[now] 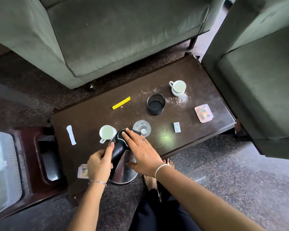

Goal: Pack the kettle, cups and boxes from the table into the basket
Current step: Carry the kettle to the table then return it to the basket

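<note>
Kettle point(122, 157) handle seemingly inside left hand point(99, 165); right hand point(140, 150) atop.

Living room, green sofas point(123, 35), coffee table point(93, 117)

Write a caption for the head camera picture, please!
Left hand grips kettle handle, right hand flat on its lid, beside a white cup.

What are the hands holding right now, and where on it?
The left hand grips the kettle by its black handle; the right hand lies flat on the kettle's lid, fingers extended.
</note>
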### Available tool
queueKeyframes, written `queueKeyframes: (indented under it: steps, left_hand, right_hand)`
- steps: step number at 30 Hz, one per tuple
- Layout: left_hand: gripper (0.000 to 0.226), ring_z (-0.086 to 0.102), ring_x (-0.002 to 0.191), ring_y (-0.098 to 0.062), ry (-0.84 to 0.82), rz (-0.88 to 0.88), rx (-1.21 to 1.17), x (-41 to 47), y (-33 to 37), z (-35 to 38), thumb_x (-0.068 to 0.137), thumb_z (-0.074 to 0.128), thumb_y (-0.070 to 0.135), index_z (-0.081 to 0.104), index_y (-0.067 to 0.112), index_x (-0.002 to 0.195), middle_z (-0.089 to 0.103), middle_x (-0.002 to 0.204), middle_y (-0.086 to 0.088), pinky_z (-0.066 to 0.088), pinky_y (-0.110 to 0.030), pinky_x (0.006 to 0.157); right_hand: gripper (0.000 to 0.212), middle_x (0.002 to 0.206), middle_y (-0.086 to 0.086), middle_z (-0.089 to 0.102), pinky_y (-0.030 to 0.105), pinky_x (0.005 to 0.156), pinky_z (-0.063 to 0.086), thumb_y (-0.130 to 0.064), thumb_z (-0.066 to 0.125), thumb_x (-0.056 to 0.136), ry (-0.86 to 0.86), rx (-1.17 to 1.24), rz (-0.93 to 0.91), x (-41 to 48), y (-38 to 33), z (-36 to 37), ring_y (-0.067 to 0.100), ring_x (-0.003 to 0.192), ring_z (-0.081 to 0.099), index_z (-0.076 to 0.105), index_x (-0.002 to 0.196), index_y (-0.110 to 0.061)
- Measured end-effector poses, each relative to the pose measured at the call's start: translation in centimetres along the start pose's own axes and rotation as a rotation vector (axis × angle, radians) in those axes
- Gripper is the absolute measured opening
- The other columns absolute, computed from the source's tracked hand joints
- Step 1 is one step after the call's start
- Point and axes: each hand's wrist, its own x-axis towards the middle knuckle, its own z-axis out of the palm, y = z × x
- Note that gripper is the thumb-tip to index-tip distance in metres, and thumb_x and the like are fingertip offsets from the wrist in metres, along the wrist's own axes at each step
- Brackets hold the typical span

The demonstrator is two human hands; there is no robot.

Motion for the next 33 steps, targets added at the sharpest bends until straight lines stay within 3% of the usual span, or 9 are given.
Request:
queueKeyframes:
  steps: [13, 28, 33]
  left_hand:
    - [0.059, 0.049, 0.042, -0.025, -0.023, 0.002, 0.034, 0.2, 1.3, 0.2, 0.082, 0.056, 0.061, 0.053, 0.013, 0.048, 0.05, 0.037, -0.005, 0.045, -0.042, 0.055]
    - [0.057, 0.049, 0.04, -0.025, -0.036, 0.014, 0.09, 0.5, 1.8, 0.1, 0.077, 0.054, 0.066, 0.056, 0.015, 0.054, 0.051, 0.036, -0.006, 0.044, -0.04, 0.053]
    - [0.058, 0.05, 0.043, -0.026, -0.044, 0.023, 0.133, 0.5, 2.3, 0.1, 0.079, 0.052, 0.066, 0.054, 0.015, 0.051, 0.051, 0.036, -0.005, 0.049, -0.046, 0.056]
  right_hand:
    - [0.108, 0.163, 0.003, 0.004, 0.028, 0.118, 0.003, -0.03, 0.077, 0.076, -0.003, 0.023, -0.002, 0.7, 0.9, -0.3, 0.019, 0.149, 0.007, 0.003, 0.154, -0.018]
    - [0.107, 0.163, 0.003, 0.005, 0.03, 0.119, 0.005, -0.028, 0.077, 0.077, -0.003, 0.058, 0.007, 0.7, 0.8, -0.6, 0.019, 0.149, 0.008, 0.004, 0.155, -0.017]
    - [0.107, 0.163, 0.002, 0.003, 0.029, 0.118, 0.004, -0.029, 0.076, 0.077, 0.001, 0.063, 0.015, 0.6, 1.0, -0.7, 0.019, 0.149, 0.007, 0.003, 0.155, -0.018]
